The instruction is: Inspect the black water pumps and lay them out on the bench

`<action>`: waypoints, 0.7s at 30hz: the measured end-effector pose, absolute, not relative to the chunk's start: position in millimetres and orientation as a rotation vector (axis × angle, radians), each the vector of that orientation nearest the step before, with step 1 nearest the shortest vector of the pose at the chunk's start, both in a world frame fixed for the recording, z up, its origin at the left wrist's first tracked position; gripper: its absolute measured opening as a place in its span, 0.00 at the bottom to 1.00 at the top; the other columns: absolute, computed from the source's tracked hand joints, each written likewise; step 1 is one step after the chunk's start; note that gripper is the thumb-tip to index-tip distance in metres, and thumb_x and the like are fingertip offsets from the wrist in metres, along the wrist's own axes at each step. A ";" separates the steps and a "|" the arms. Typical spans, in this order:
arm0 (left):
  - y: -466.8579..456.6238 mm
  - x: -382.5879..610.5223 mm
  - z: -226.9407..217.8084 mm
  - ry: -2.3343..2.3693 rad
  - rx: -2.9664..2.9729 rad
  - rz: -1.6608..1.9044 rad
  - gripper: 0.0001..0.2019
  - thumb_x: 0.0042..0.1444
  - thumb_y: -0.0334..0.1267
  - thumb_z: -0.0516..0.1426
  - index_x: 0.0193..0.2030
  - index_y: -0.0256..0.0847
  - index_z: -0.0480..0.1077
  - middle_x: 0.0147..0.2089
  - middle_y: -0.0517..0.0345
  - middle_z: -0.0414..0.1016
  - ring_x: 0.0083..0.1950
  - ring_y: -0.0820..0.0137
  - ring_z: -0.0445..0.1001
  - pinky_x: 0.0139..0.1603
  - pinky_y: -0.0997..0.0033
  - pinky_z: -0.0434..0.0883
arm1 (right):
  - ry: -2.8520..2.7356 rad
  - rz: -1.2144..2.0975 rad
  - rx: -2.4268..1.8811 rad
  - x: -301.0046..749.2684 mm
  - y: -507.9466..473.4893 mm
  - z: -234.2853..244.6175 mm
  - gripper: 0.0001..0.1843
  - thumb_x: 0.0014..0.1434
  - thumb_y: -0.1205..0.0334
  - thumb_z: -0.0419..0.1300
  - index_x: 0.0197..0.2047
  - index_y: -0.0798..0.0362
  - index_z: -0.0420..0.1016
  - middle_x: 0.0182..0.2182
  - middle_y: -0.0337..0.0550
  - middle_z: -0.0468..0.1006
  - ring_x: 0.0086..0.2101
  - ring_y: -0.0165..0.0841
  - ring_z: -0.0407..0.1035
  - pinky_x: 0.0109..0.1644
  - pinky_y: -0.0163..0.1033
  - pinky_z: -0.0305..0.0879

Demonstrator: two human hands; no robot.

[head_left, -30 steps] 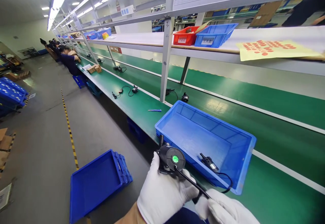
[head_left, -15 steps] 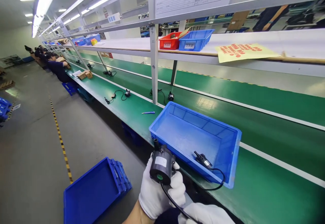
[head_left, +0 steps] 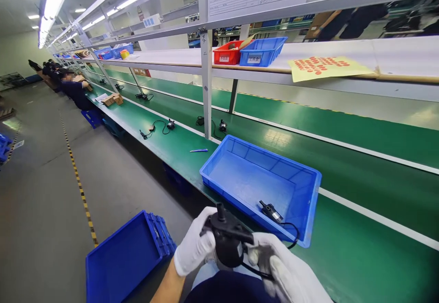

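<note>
In white gloves, both hands hold a black pump (head_left: pixel 226 241) upright in front of my body, its spout pointing up. My left hand (head_left: pixel 195 242) is closed around the pump's left side. At its right side my right hand (head_left: pixel 283 264) is closed, fingers at the pump's edge where the black cable (head_left: pixel 255 272) runs beneath them. Just beyond, a blue bin (head_left: pixel 236 194) stands on the green bench. Another black pump (head_left: pixel 271 212) lies inside it near the front right, with its cable hanging over the bin's edge.
Stacked blue trays (head_left: pixel 120 257) stand low at left. A blue-handled cutter (head_left: pixel 199 150) and several corded pumps, one (head_left: pixel 170 124) near the cutter, lie along the bench and the line behind. A metal post (head_left: pixel 206 88) rises behind the bin. Red (head_left: pixel 226 56) and blue (head_left: pixel 262 53) boxes sit on the shelf.
The pump has been turned upright and moved slightly right. My right hand has come up from the cable below to the pump's right side.
</note>
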State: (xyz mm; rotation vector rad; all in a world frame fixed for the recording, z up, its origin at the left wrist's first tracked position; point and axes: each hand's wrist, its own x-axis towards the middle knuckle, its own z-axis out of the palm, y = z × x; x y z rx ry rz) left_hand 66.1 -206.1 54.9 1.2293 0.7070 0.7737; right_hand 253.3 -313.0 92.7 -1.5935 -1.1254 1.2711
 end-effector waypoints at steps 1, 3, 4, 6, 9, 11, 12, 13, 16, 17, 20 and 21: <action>-207.5 63.7 59.3 0.718 1.453 0.796 0.39 0.46 0.71 0.62 0.56 0.44 0.72 0.48 0.51 0.75 0.48 0.59 0.74 0.52 0.60 0.70 | -1.149 1.291 -1.535 254.0 -310.3 87.9 0.32 0.65 0.29 0.42 0.46 0.47 0.70 0.26 0.39 0.72 0.22 0.32 0.61 0.26 0.36 0.60; -210.4 60.5 64.6 0.738 1.813 0.914 0.46 0.41 0.74 0.63 0.63 0.48 0.67 0.46 0.53 0.72 0.43 0.61 0.74 0.46 0.60 0.72 | -1.184 1.321 -1.443 255.2 -305.0 81.1 0.34 0.66 0.28 0.39 0.42 0.48 0.69 0.24 0.38 0.70 0.22 0.32 0.60 0.26 0.36 0.58; -211.7 59.6 65.5 0.741 1.950 0.985 0.49 0.40 0.74 0.63 0.66 0.50 0.63 0.46 0.54 0.71 0.42 0.61 0.75 0.45 0.60 0.72 | -1.187 1.329 -1.415 255.7 -302.7 80.0 0.34 0.66 0.28 0.38 0.40 0.48 0.69 0.23 0.38 0.69 0.22 0.31 0.59 0.26 0.36 0.58; -213.1 58.3 65.5 0.734 2.157 1.060 0.53 0.40 0.75 0.62 0.70 0.52 0.57 0.47 0.53 0.71 0.42 0.60 0.75 0.44 0.59 0.74 | -1.179 1.340 -1.395 256.5 -299.3 82.6 0.34 0.67 0.29 0.38 0.36 0.49 0.67 0.24 0.37 0.68 0.23 0.31 0.58 0.28 0.36 0.58; -212.6 57.7 65.6 0.744 2.313 1.077 0.55 0.40 0.75 0.61 0.71 0.50 0.53 0.46 0.52 0.71 0.41 0.60 0.76 0.42 0.58 0.75 | -1.180 1.349 -1.407 257.4 -296.2 90.4 0.35 0.66 0.27 0.38 0.34 0.49 0.66 0.24 0.37 0.66 0.24 0.31 0.56 0.30 0.36 0.58; -211.6 58.2 66.7 0.758 2.341 1.076 0.55 0.40 0.76 0.60 0.71 0.49 0.53 0.46 0.52 0.71 0.41 0.60 0.76 0.42 0.57 0.76 | -1.178 1.352 -1.396 257.5 -294.8 91.7 0.36 0.65 0.26 0.38 0.34 0.49 0.65 0.24 0.37 0.66 0.24 0.31 0.55 0.30 0.37 0.58; -211.2 58.7 67.3 0.765 2.346 1.074 0.55 0.40 0.77 0.60 0.70 0.49 0.54 0.46 0.52 0.71 0.41 0.60 0.76 0.42 0.57 0.76 | -1.165 1.351 -1.387 257.5 -294.2 90.7 0.36 0.65 0.25 0.38 0.34 0.49 0.65 0.24 0.37 0.65 0.24 0.31 0.55 0.30 0.37 0.57; -210.9 59.3 67.7 0.773 2.348 1.071 0.55 0.41 0.77 0.59 0.70 0.49 0.54 0.46 0.52 0.71 0.41 0.60 0.76 0.42 0.57 0.76 | -1.144 1.357 -1.379 257.4 -293.8 88.9 0.36 0.64 0.25 0.38 0.34 0.50 0.65 0.24 0.37 0.65 0.23 0.30 0.54 0.29 0.37 0.57; -210.5 61.2 67.9 0.795 2.344 1.057 0.53 0.43 0.78 0.56 0.70 0.48 0.54 0.46 0.51 0.72 0.42 0.60 0.77 0.42 0.57 0.76 | -1.082 1.381 -1.359 257.1 -293.3 82.2 0.37 0.64 0.24 0.39 0.35 0.50 0.67 0.25 0.37 0.67 0.22 0.29 0.54 0.28 0.37 0.58; -210.6 61.6 67.7 0.801 2.339 1.054 0.52 0.44 0.78 0.55 0.70 0.48 0.54 0.47 0.51 0.72 0.42 0.60 0.77 0.43 0.57 0.76 | -1.067 1.392 -1.347 257.1 -293.3 80.8 0.37 0.64 0.24 0.40 0.35 0.50 0.67 0.25 0.37 0.67 0.22 0.29 0.54 0.28 0.37 0.58; -211.2 62.2 67.6 0.807 2.321 1.041 0.52 0.44 0.78 0.54 0.70 0.49 0.54 0.48 0.51 0.72 0.43 0.60 0.77 0.44 0.57 0.76 | -1.024 1.429 -1.312 256.7 -292.8 81.2 0.36 0.64 0.25 0.41 0.36 0.50 0.68 0.25 0.36 0.67 0.22 0.28 0.53 0.28 0.36 0.58; -211.6 62.2 68.0 0.803 2.314 1.035 0.52 0.44 0.78 0.55 0.70 0.49 0.54 0.48 0.51 0.72 0.43 0.60 0.77 0.44 0.57 0.75 | -1.010 1.441 -1.308 256.5 -292.5 82.6 0.36 0.63 0.24 0.42 0.36 0.50 0.67 0.25 0.36 0.67 0.22 0.28 0.53 0.28 0.36 0.58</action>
